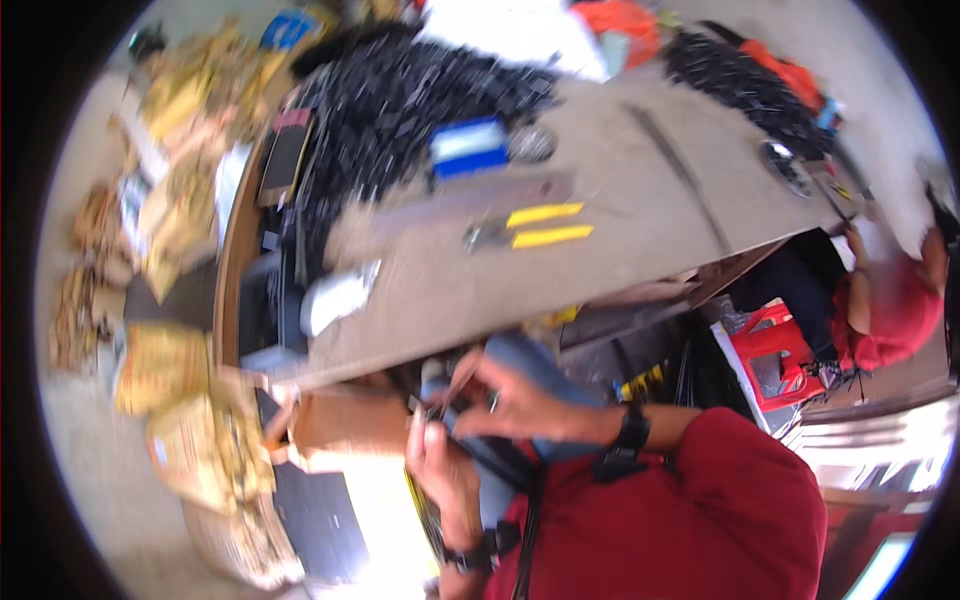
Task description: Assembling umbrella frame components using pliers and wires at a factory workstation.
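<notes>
My left hand (443, 475) is raised in front of the table's near edge, thumb and finger closed on a small dark piece (432, 410) too blurred to name. Beside it, my right hand (515, 402) reaches in from the right with its fingers bent toward the same spot. The fingertips of both hands nearly meet, and what the right ones grip is smeared. On the table (620, 235) beyond lie pliers with yellow handles (550, 238). A large heap of small black pieces (390, 110) spreads over the far left of the tabletop.
Past the pliers are a blue box (468, 148), a round silvery thing (532, 143) and a long dark strip (680, 175). A white packet (340, 298) lies near the left edge. An open carton (350, 425) stands below. At right sits another person (890, 310) by a red stool (775, 360).
</notes>
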Available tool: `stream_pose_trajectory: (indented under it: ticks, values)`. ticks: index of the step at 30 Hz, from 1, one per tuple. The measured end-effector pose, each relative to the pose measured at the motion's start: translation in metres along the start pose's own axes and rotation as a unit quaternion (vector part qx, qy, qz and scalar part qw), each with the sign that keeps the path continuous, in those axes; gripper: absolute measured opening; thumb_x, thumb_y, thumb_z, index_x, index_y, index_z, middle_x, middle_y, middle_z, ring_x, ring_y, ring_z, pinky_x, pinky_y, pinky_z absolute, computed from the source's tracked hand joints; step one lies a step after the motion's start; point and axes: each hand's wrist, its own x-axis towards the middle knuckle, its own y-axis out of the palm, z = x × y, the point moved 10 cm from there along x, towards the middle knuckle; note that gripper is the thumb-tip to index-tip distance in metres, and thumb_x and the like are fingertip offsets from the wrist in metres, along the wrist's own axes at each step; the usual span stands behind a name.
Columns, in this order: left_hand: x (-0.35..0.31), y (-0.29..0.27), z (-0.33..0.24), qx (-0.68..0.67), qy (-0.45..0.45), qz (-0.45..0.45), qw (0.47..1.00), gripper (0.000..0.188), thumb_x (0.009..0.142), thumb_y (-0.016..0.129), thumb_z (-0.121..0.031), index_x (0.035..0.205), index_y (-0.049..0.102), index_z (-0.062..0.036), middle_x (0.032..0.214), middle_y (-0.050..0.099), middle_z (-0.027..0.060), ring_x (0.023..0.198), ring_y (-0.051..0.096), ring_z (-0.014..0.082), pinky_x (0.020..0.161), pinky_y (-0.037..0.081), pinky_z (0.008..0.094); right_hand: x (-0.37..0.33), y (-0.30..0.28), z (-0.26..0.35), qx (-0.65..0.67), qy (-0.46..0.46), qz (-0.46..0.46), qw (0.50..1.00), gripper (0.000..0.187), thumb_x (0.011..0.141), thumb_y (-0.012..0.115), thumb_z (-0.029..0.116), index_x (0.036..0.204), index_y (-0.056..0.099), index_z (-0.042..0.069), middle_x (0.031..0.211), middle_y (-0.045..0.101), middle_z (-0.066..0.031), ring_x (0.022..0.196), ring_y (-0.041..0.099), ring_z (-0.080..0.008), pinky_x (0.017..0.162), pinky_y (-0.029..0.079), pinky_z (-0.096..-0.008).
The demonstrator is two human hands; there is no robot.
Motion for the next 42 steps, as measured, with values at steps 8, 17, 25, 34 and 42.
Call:
stream_pose_trajectory:
  ticks: [8, 17, 25, 34, 42]
  values:
    - [-0.003, 0.009, 0.005, -0.151, -0.061, -0.032, 0.986, 0.023, 0.079, 0.056, -0.004, 0.100, 0.060, 0.0050, 0.103, 0.060, 0.0156, 0.098, 0.055, 0.0222, 0.092, 0.040, 0.0328, 0.045, -0.054, 0.112, -0.103, -0.315, -0.045, 0.942, 0.041, 0.093, 0.037, 0.037, 0.092, 0.060, 0.003, 0.076, 0.058, -0.0048, 0.069, 0.052, -0.0095, 0.062, 0.041, -0.0222]
    - [-0.009, 0.015, 0.012, -0.183, -0.072, -0.031, 0.980, 0.019, 0.078, 0.061, 0.000, 0.097, 0.060, -0.0003, 0.093, 0.063, 0.0089, 0.086, 0.059, 0.0154, 0.080, 0.047, 0.0276, 0.069, 0.039, 0.056, -0.166, 0.120, 0.326, 0.923, 0.035, 0.078, 0.067, 0.018, 0.105, 0.051, 0.003, 0.071, 0.057, -0.0017, 0.057, 0.053, -0.0065, 0.047, 0.041, -0.0189]
    - [-0.004, 0.015, 0.007, -0.148, -0.057, -0.025, 0.987, 0.024, 0.078, 0.063, -0.004, 0.102, 0.058, -0.0001, 0.094, 0.061, 0.0069, 0.087, 0.058, 0.0138, 0.081, 0.046, 0.0272, 0.080, 0.037, 0.045, -0.166, 0.003, 0.327, 0.930, 0.037, 0.076, 0.068, 0.018, 0.105, 0.049, 0.004, 0.070, 0.056, -0.0005, 0.060, 0.051, -0.0060, 0.050, 0.039, -0.0219]
    - [-0.002, 0.012, 0.012, -0.177, -0.075, -0.052, 0.980, 0.023, 0.079, 0.062, -0.003, 0.101, 0.057, -0.0008, 0.093, 0.061, 0.0047, 0.087, 0.058, 0.0150, 0.083, 0.046, 0.0284, 0.084, 0.037, 0.068, -0.382, -0.089, 0.226, 0.892, 0.045, 0.068, 0.072, 0.039, 0.080, 0.049, 0.001, 0.058, 0.052, -0.0146, 0.055, 0.053, -0.0287, 0.051, 0.039, -0.0364]
    - [-0.001, 0.010, 0.009, -0.161, -0.058, -0.057, 0.984, 0.020, 0.079, 0.061, -0.001, 0.098, 0.057, -0.0018, 0.089, 0.061, 0.0042, 0.083, 0.057, 0.0112, 0.086, 0.045, 0.0288, 0.079, 0.041, 0.071, -0.389, -0.128, 0.201, 0.890, 0.042, 0.064, 0.076, 0.034, 0.077, 0.048, 0.005, 0.051, 0.047, -0.0064, 0.045, 0.048, -0.0173, 0.043, 0.034, -0.0291]
